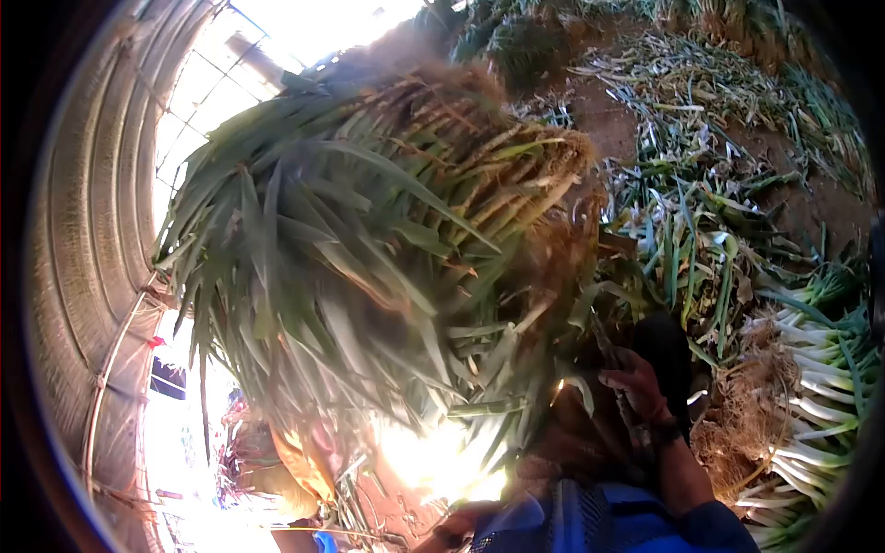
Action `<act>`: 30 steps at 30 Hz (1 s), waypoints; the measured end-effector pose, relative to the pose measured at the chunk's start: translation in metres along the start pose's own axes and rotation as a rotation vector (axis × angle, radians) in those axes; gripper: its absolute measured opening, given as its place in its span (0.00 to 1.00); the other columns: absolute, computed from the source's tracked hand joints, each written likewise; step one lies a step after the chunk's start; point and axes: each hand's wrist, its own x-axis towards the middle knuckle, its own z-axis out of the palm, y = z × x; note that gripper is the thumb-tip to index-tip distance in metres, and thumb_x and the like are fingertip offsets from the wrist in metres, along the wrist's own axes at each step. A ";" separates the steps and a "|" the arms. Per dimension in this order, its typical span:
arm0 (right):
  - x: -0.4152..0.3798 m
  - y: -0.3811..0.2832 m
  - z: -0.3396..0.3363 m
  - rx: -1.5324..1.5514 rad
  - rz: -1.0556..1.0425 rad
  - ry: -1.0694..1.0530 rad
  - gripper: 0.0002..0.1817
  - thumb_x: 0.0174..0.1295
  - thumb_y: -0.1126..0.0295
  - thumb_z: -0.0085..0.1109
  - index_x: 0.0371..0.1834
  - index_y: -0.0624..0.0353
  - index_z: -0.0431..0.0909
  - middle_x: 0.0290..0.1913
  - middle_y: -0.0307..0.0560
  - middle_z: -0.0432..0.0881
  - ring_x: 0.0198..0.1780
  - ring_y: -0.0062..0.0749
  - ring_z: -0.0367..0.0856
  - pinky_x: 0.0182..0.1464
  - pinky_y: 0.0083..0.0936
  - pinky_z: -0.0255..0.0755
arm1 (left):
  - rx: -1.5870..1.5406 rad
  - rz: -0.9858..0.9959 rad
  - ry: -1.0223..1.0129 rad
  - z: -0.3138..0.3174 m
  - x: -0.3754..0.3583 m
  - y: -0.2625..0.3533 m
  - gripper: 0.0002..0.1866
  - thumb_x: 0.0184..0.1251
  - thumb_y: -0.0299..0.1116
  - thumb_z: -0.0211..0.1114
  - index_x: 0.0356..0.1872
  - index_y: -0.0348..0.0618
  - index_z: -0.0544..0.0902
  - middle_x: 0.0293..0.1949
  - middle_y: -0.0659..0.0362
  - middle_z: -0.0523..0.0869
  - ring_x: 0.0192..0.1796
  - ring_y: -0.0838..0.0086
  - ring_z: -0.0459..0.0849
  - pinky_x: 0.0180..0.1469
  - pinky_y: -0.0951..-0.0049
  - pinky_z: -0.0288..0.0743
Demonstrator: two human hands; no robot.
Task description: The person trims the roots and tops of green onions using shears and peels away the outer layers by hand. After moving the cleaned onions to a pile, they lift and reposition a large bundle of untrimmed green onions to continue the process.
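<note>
A big heap of leeks [304,212] with long flat green leaves fills the middle of the head view, its brown, dry root ends pointing right. My right hand [636,382], with a dark band on the wrist, is closed around a thin, stalk-like leek [601,336] beside the heap's lower right edge. Part of that stalk is lost in shadow and glare. Low in the view, my left hand [470,518] is close to my blue clothing, below the bright patch of sun. Its fingers are blurred and partly hidden, so what they do does not show.
Cleaned leeks [816,405] with white stems and tangled roots lie in a row at right. Stripped leaves [691,230] litter the brown ground beyond. A curved corrugated wall [92,230] rises at left beside a wire mesh [198,92]. An orange cloth-like thing [304,465] lies lower left.
</note>
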 end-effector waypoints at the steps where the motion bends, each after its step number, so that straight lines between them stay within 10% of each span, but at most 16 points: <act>1: -0.002 -0.001 0.002 -0.001 0.020 0.014 0.31 0.60 0.67 0.72 0.67 0.69 0.78 0.48 0.42 0.86 0.47 0.23 0.84 0.52 0.25 0.78 | -0.008 0.012 -0.113 -0.011 -0.013 0.006 0.06 0.57 0.27 0.77 0.36 0.42 0.91 0.39 0.51 0.94 0.42 0.64 0.94 0.49 0.67 0.86; 5: -0.003 -0.012 0.007 -0.077 0.015 -0.010 0.31 0.61 0.68 0.72 0.68 0.67 0.78 0.50 0.42 0.85 0.48 0.23 0.83 0.53 0.26 0.79 | -0.217 0.250 -0.271 -0.135 -0.066 0.100 0.06 0.57 0.26 0.76 0.36 0.42 0.91 0.39 0.51 0.94 0.42 0.65 0.94 0.49 0.68 0.86; 8: -0.006 -0.012 0.008 -0.098 -0.002 -0.030 0.31 0.61 0.68 0.72 0.68 0.66 0.77 0.50 0.42 0.85 0.48 0.24 0.84 0.54 0.27 0.80 | 0.019 0.352 0.411 -0.212 -0.080 0.198 0.06 0.58 0.17 0.73 0.33 0.40 0.89 0.40 0.53 0.95 0.45 0.70 0.94 0.53 0.71 0.86; 10: -0.007 -0.013 0.007 -0.128 -0.035 -0.030 0.31 0.61 0.67 0.72 0.68 0.65 0.78 0.50 0.42 0.85 0.48 0.24 0.84 0.53 0.28 0.80 | 0.236 0.596 0.931 -0.255 -0.066 0.226 0.22 0.56 0.21 0.81 0.55 0.36 0.89 0.51 0.50 0.93 0.51 0.61 0.93 0.48 0.67 0.86; 13: -0.003 -0.017 0.011 -0.191 -0.112 -0.029 0.30 0.61 0.68 0.72 0.67 0.64 0.78 0.49 0.41 0.84 0.47 0.22 0.83 0.51 0.26 0.80 | 0.898 0.637 1.345 -0.346 -0.031 0.250 0.38 0.52 0.35 0.84 0.68 0.44 0.82 0.68 0.49 0.84 0.71 0.52 0.80 0.72 0.53 0.75; 17: 0.002 -0.002 -0.005 -0.119 -0.021 -0.015 0.33 0.59 0.69 0.76 0.68 0.66 0.77 0.47 0.42 0.85 0.43 0.23 0.84 0.45 0.25 0.80 | 1.112 -0.036 1.576 -0.469 0.030 0.218 0.65 0.42 0.46 0.90 0.84 0.52 0.60 0.81 0.50 0.69 0.79 0.47 0.68 0.80 0.48 0.62; 20: 0.000 -0.006 -0.005 -0.156 -0.001 -0.008 0.31 0.60 0.68 0.76 0.67 0.65 0.78 0.45 0.40 0.86 0.41 0.21 0.84 0.43 0.24 0.79 | 0.833 -0.158 1.469 -0.530 0.052 0.169 0.71 0.40 0.48 0.89 0.87 0.51 0.52 0.76 0.45 0.76 0.74 0.45 0.77 0.72 0.49 0.74; 24: 0.006 -0.003 -0.005 -0.264 -0.098 -0.012 0.29 0.62 0.68 0.76 0.66 0.64 0.79 0.45 0.39 0.86 0.42 0.20 0.83 0.43 0.24 0.78 | 0.462 0.069 1.268 -0.555 0.062 0.136 0.57 0.42 0.42 0.88 0.79 0.43 0.69 0.62 0.39 0.87 0.63 0.45 0.87 0.59 0.50 0.84; 26: 0.008 0.004 -0.007 -0.271 -0.117 -0.010 0.29 0.62 0.68 0.76 0.66 0.64 0.79 0.46 0.40 0.86 0.42 0.20 0.83 0.44 0.24 0.78 | 0.638 -0.283 1.190 -0.544 0.046 0.172 0.35 0.45 0.38 0.85 0.59 0.38 0.88 0.42 0.46 0.94 0.44 0.55 0.95 0.45 0.55 0.88; 30: 0.007 0.003 -0.002 -0.215 -0.118 -0.012 0.28 0.64 0.67 0.75 0.65 0.64 0.79 0.46 0.40 0.87 0.43 0.20 0.84 0.45 0.24 0.78 | 0.508 -0.087 1.218 -0.547 0.050 0.155 0.20 0.50 0.41 0.82 0.39 0.36 0.93 0.32 0.49 0.94 0.36 0.63 0.94 0.40 0.60 0.87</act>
